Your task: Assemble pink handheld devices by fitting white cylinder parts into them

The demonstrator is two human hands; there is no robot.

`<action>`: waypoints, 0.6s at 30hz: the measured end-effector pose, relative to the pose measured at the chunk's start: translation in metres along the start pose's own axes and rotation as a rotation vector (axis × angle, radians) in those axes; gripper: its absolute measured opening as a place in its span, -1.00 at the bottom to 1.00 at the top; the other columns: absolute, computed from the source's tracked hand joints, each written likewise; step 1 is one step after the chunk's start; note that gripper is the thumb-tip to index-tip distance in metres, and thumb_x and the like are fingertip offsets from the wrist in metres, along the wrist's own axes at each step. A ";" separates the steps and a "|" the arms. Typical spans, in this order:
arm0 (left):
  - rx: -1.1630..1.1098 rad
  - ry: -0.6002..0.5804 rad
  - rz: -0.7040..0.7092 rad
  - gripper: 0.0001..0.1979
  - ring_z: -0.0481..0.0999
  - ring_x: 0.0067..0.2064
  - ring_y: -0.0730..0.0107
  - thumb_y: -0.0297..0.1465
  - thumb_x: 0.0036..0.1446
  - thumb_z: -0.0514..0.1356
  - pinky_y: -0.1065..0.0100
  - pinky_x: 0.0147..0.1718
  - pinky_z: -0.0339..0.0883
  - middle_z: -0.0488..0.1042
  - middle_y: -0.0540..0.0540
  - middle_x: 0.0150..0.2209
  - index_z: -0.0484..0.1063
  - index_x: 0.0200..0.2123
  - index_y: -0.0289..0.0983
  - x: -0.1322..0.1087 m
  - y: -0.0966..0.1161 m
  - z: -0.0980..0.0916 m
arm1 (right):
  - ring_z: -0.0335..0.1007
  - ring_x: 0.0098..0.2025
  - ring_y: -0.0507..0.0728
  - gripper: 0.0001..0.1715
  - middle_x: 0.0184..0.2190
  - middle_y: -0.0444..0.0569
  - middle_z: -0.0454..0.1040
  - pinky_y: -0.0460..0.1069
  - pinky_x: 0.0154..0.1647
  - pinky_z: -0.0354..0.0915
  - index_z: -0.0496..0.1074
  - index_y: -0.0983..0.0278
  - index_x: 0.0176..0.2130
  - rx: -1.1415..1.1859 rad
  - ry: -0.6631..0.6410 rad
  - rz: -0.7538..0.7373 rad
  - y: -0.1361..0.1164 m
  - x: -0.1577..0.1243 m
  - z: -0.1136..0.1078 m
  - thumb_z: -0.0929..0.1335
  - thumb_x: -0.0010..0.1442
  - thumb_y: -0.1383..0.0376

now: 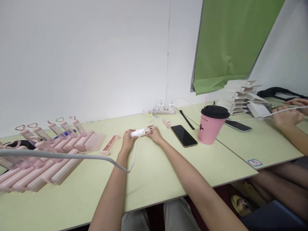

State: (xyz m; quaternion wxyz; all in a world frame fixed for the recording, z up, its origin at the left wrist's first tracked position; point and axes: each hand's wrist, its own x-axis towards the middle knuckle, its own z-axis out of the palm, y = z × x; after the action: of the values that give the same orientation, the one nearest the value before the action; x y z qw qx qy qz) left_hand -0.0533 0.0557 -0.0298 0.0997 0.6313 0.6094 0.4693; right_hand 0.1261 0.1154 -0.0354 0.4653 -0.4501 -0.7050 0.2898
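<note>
A white cylindrical device (137, 133) lies level between my two hands, low over the table. My left hand (127, 140) is closed around its left end. At the other end, the fingers of my right hand (155, 134) are closed on a small pink part (147, 132); whether it is joined to the white body I cannot tell. A white cable (135, 150) crosses in front of the device and loops up to my right hand. Left of my hands lies an open pink shell piece (110, 145). Beyond my right hand is a small clear pink-capped tube (166, 123).
Several pink bottle-like items with heart-shaped loops (69, 141) stand in rows at left. On the right are a black phone (184, 136), a pink cup (210, 126), a black strap (187, 119) and stacked white boxes (237, 96). A power strip (164, 112) sits by the wall. A co-worker's hands (287, 117) work at far right.
</note>
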 end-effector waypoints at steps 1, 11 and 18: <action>0.003 0.001 0.013 -0.68 0.35 -0.12 0.25 -0.42 -0.08 0.18 0.22 -0.08 0.19 0.34 -0.11 -0.19 0.38 -0.17 -0.24 0.000 0.000 0.001 | 0.34 -0.38 0.03 -0.57 -0.35 -0.08 0.44 -0.08 -0.28 0.28 0.44 0.33 -0.23 0.026 -0.011 0.022 0.000 0.000 0.000 0.42 -0.21 0.43; -0.030 -0.001 0.091 -0.66 0.38 -0.14 0.22 -0.35 -0.08 0.18 0.18 -0.10 0.23 0.38 -0.12 -0.21 0.42 -0.16 -0.23 0.000 -0.001 0.005 | 0.43 -0.22 0.12 -0.75 -0.33 0.00 0.55 -0.03 -0.10 0.25 0.54 0.27 -0.34 0.040 0.090 0.180 -0.014 -0.001 0.014 0.27 0.09 0.35; -0.114 0.044 0.001 -0.66 0.38 -0.14 0.23 -0.39 -0.12 0.18 0.22 -0.12 0.22 0.42 -0.12 -0.18 0.43 -0.18 -0.23 -0.001 0.004 0.001 | 0.25 0.09 0.12 -0.68 0.05 -0.07 0.35 0.06 0.12 0.12 0.47 0.22 -0.14 0.356 -0.089 0.188 -0.005 0.004 0.018 0.26 0.12 0.25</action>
State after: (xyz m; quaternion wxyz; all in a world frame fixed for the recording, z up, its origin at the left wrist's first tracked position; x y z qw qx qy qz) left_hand -0.0496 0.0545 -0.0277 0.1221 0.6142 0.5834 0.5172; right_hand 0.1070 0.1168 -0.0369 0.4770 -0.4112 -0.6174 0.4713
